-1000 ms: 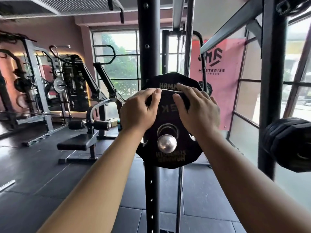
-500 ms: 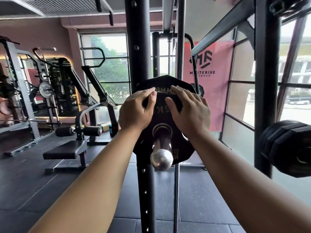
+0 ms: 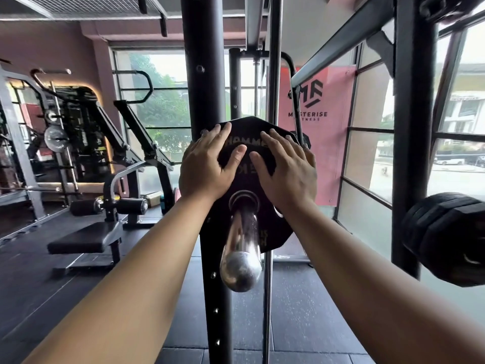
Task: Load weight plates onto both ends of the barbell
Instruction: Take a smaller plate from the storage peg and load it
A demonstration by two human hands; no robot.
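Both hands are flat on the black weight plate [image 3: 248, 179] here, palms pressed against its face. The left hand [image 3: 207, 166] has its fingers [image 3: 221, 132] spread and reaching up to the plate's top-left edge, thumb angled inward; nothing is gripped, it is an open-palm press. The right hand [image 3: 286, 172] mirrors it on the other side, fingers splayed across the upper right of the plate, its outer edge just reaching the plate's angular rim. The two thumbs sit near each other, apart, over the printed lettering.

The plate is on the barbell sleeve [image 3: 242, 245], the chrome tube poking through its centre hole and running toward us, with a good bare stretch of shiny sleeve showing in front of the plate down to its rounded end. The plate's faceted edge shows at lower right, clear of the forearm.

Right behind the plate stands the black rack upright [image 3: 202, 74], its row of holes visible above and below. A slimmer steel post [image 3: 267, 298] runs down just to the right of the sleeve. Off to the right edge, another black weight [image 3: 446, 237] hangs well apart from the hands. To the left there is open dark floor [image 3: 39, 285] between us and a padded bench machine [image 3: 86, 240].
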